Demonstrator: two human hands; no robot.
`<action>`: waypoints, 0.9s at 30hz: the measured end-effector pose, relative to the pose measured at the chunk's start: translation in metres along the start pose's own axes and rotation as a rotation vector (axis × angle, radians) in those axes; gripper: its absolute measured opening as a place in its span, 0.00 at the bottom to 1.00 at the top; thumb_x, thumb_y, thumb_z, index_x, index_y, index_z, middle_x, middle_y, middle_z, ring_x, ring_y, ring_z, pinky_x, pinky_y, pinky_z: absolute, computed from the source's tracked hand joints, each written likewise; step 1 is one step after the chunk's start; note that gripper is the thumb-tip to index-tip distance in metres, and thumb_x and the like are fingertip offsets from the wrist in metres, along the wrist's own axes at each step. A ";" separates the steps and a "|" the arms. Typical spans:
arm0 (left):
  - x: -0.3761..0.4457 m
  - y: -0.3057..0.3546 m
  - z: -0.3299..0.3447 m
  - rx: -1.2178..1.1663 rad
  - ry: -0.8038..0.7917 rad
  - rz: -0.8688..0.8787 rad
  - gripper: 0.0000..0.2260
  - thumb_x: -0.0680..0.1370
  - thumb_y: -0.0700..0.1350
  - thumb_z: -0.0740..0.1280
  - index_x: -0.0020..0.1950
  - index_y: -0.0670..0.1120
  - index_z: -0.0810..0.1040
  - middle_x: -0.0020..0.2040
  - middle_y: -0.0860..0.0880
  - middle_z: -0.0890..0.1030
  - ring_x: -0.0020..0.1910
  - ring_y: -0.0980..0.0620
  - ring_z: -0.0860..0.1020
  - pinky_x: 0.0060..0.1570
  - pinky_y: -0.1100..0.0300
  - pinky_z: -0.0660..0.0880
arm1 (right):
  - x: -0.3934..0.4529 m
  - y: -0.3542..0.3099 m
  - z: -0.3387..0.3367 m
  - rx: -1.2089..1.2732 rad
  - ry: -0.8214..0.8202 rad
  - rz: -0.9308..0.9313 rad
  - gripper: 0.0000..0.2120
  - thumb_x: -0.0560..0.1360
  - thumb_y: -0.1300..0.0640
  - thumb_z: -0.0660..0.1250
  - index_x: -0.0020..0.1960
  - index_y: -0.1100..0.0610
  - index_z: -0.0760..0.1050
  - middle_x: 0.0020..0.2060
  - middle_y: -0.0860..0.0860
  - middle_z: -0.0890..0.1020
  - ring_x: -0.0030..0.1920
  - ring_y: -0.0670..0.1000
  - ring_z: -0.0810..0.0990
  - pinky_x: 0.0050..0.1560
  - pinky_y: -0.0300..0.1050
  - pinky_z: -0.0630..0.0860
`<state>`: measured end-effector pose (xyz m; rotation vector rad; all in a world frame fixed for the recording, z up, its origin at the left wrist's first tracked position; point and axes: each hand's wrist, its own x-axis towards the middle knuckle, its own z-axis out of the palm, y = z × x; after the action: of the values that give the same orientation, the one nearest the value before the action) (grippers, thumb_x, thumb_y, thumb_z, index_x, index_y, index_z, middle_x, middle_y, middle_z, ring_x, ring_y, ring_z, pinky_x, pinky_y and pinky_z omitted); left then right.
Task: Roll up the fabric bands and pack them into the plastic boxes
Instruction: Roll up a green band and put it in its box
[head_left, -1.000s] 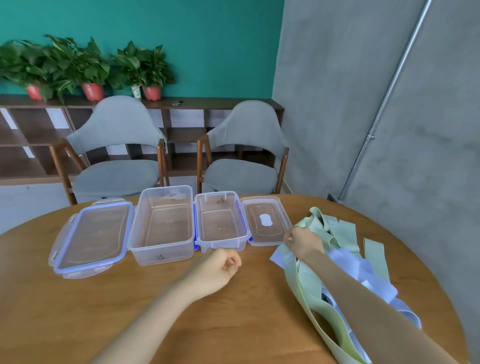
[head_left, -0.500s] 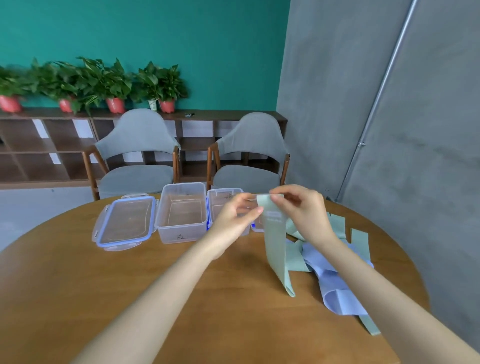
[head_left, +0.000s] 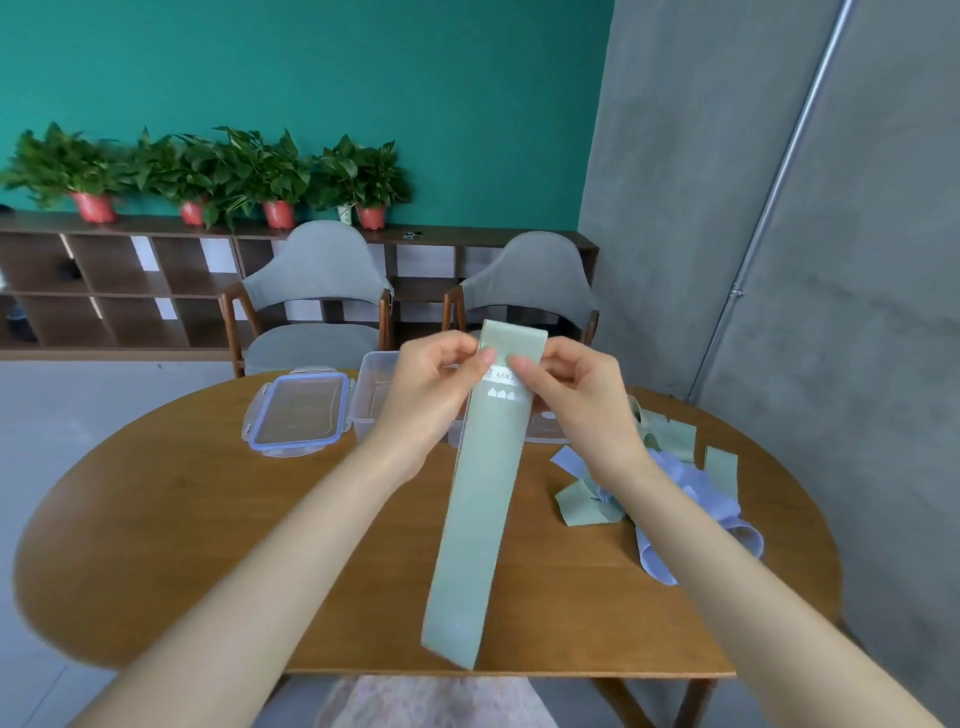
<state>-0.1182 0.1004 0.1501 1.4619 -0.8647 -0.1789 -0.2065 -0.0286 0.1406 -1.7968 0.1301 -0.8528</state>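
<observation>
A long sage-green fabric band (head_left: 480, 499) hangs straight down in front of me above the round wooden table (head_left: 182, 519). My left hand (head_left: 434, 395) pinches its top end from the left, and my right hand (head_left: 576, 400) pinches it from the right, just above a white printed label. A clear plastic box (head_left: 374, 395) stands behind my hands, mostly hidden. Its blue-rimmed lid (head_left: 298, 413) lies to the left. A heap of green and lilac bands (head_left: 675, 483) lies on the table at the right.
Two grey chairs (head_left: 317, 306) stand behind the table, with a low wooden shelf (head_left: 104, 291) and potted plants (head_left: 218, 171) along the teal wall. A grey wall with a metal pipe (head_left: 769, 208) closes the right side. The table's near edge lies just below the band's lower end.
My right hand lifted one green band off the heap. My left hand came up and took its top end too. The band now hangs higher and closer, unfolded to its full length.
</observation>
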 end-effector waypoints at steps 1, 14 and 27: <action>0.003 -0.010 -0.004 0.016 0.022 -0.058 0.08 0.78 0.44 0.65 0.48 0.40 0.81 0.44 0.44 0.83 0.43 0.49 0.82 0.42 0.58 0.78 | 0.003 0.011 0.008 -0.014 -0.004 0.038 0.07 0.76 0.56 0.68 0.50 0.59 0.80 0.40 0.55 0.85 0.42 0.55 0.84 0.41 0.51 0.81; 0.056 -0.277 -0.009 0.310 0.287 -0.703 0.16 0.73 0.40 0.69 0.26 0.45 0.71 0.28 0.46 0.71 0.32 0.47 0.70 0.41 0.47 0.79 | 0.037 0.245 0.100 -0.347 -0.126 0.697 0.04 0.74 0.58 0.69 0.49 0.54 0.78 0.39 0.49 0.82 0.44 0.49 0.80 0.43 0.37 0.75; 0.053 -0.331 -0.009 1.032 -0.061 -0.071 0.13 0.72 0.36 0.67 0.56 0.44 0.74 0.51 0.48 0.74 0.48 0.48 0.76 0.43 0.58 0.73 | 0.040 0.309 0.119 -0.758 -0.217 0.250 0.15 0.77 0.62 0.64 0.63 0.58 0.71 0.60 0.52 0.74 0.61 0.52 0.72 0.60 0.42 0.71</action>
<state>0.0529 0.0242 -0.1283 2.4522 -1.0076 0.2157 -0.0102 -0.0796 -0.1244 -2.4936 0.5857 -0.4400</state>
